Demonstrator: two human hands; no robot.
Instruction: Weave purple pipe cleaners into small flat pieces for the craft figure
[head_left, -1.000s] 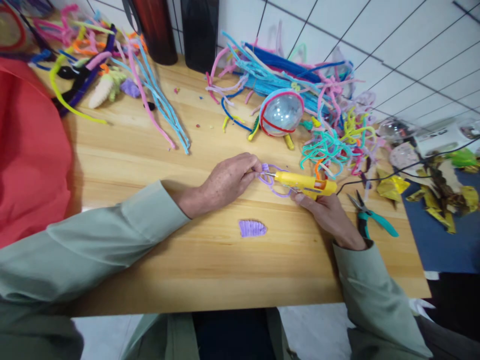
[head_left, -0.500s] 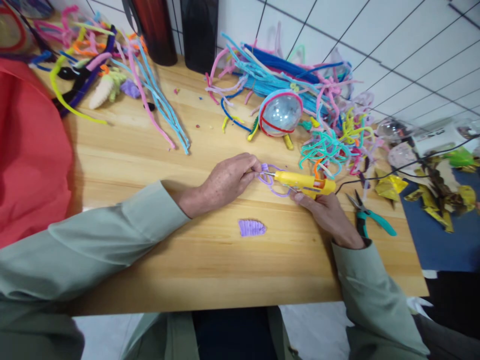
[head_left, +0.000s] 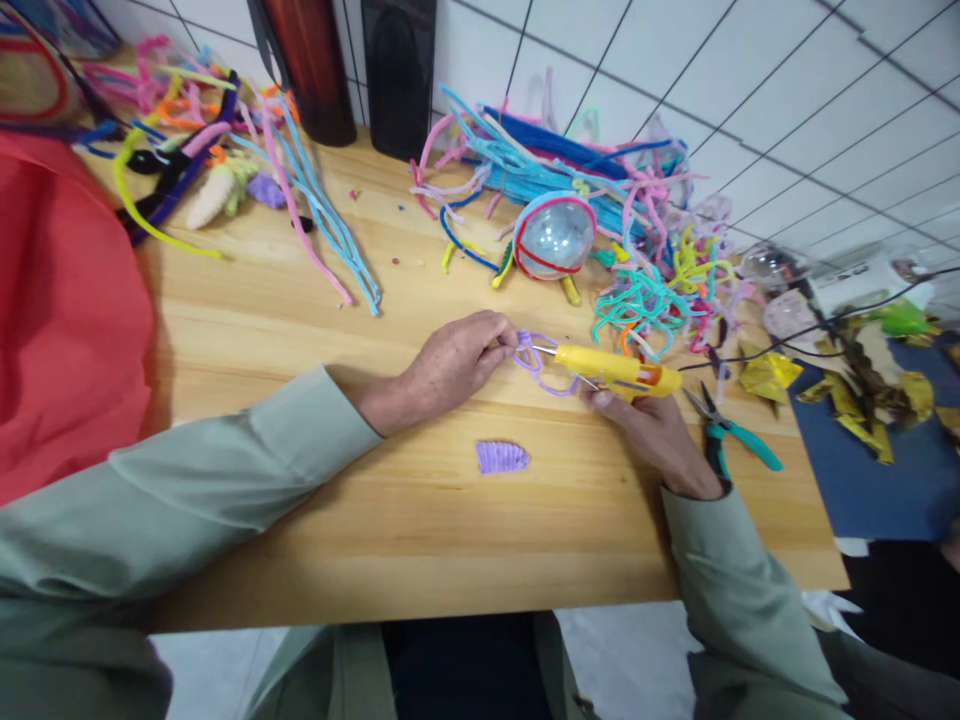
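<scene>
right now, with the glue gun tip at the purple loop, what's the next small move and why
Probably touch the nozzle of the glue gun to the purple loop: the tip points at it, the left hand pinches the loop steady, and the right hand grips the gun.

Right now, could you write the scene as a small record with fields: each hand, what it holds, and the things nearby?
Left hand: fingers pinch the lilac fuzzy pipe-cleaner loop.
Right hand: grips the yellow plastic glue gun, nozzle pointing at the loop.
Surface: light wooden table.
Nearer the person: small ribbed lilac piece, lying apart from both hands.
Right of the gun: teal-handled metal pliers.
Behind: clear plastic ball with red band; heap of coloured pipe cleaners.
</scene>
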